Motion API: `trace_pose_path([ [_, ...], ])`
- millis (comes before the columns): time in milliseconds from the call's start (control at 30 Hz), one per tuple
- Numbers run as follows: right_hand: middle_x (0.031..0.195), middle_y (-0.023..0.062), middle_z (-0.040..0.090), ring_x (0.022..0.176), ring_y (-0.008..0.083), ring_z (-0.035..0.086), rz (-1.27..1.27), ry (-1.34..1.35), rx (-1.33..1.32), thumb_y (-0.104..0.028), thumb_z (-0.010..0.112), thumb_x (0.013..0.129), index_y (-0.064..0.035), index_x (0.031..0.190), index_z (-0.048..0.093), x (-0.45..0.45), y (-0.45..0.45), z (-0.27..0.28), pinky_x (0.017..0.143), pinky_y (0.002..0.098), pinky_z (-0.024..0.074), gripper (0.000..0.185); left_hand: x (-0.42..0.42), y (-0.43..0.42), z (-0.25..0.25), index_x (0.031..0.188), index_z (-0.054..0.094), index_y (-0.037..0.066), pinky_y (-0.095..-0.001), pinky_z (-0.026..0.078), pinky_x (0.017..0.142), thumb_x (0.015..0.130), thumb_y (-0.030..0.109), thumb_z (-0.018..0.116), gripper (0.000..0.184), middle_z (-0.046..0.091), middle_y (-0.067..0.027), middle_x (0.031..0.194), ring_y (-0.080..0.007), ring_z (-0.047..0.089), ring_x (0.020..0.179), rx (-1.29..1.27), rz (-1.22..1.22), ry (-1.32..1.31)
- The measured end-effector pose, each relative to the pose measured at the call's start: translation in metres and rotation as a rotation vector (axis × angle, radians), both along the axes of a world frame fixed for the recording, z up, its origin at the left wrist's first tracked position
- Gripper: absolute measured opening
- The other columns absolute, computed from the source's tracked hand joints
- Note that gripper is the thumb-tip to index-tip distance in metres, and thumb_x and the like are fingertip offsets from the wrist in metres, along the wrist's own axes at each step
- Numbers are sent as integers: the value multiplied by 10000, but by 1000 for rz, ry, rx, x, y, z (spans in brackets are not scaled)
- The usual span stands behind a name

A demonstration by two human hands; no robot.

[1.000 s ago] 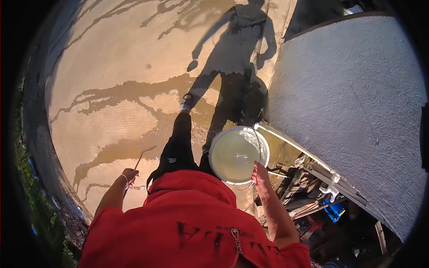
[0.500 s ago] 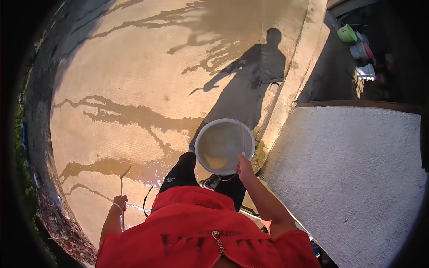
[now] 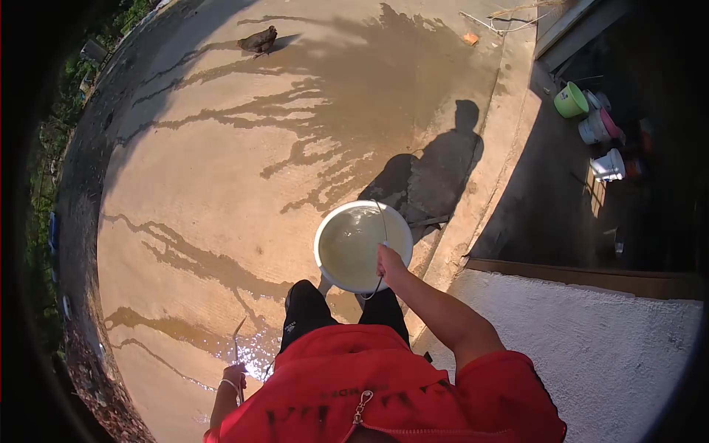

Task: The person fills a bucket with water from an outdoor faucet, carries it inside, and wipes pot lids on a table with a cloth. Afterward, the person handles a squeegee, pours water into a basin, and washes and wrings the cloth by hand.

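Observation:
A white round bucket [image 3: 320, 255] with cloudy water in it hangs in front of my legs. My right hand [image 3: 390, 261] is closed round its thin wire handle [image 3: 382, 221], on the bucket's right side. Down at the left, my left hand [image 3: 235, 375] grips a thin, dark rod [image 3: 237, 336] with a bent upper end. The rod's lower part runs along my wrist and is partly hidden.
A chicken [image 3: 258, 41] stands on the wet-streaked concrete [image 3: 199, 170]. A low kerb [image 3: 491, 177] runs along the right, beside a rough white surface [image 3: 561, 347]. Beyond it are a green bucket [image 3: 571, 101] and a white bucket [image 3: 608, 166] in shade.
The view has moved forward along the concrete, bringing the chicken and more of the shaded area into sight. The bucket and rod have come along in my hands, the bucket now further from the white surface.

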State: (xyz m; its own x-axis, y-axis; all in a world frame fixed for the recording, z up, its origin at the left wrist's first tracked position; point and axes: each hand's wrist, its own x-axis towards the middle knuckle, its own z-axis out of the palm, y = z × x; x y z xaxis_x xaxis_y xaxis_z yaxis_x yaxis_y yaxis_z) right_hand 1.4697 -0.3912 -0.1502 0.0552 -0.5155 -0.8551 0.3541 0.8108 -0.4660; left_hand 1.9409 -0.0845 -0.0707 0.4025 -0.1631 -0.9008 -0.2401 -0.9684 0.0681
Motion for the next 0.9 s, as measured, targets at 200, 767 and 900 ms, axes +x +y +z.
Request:
trace_pose_path([
  [200,475,-27,274,362,115,266,-69,13,38,-337,499,829,-162,642,365,-110,-117,9,387,297,263,289,-64,-87,-30,660,539,54,-326,370,315,808,269,497,265,447,-49,451,-167,425,321,-195,-262,293],
  [767,470,-34,269,356,111,267,-761,63,13,-334,469,848,-167,666,374,-524,-259,32,384,303,270,265,-288,-525,-62,622,525,67,-339,354,327,809,271,475,281,460,-58,454,-172,417,332,-36,-841,-125],
  [900,466,-34,268,355,108,259,-969,8,46,-335,464,848,-168,655,363,-622,-255,35,373,304,270,275,-405,-625,-2,554,443,133,-319,300,329,785,257,490,266,405,-24,437,-165,353,326,-120,-465,-68],
])
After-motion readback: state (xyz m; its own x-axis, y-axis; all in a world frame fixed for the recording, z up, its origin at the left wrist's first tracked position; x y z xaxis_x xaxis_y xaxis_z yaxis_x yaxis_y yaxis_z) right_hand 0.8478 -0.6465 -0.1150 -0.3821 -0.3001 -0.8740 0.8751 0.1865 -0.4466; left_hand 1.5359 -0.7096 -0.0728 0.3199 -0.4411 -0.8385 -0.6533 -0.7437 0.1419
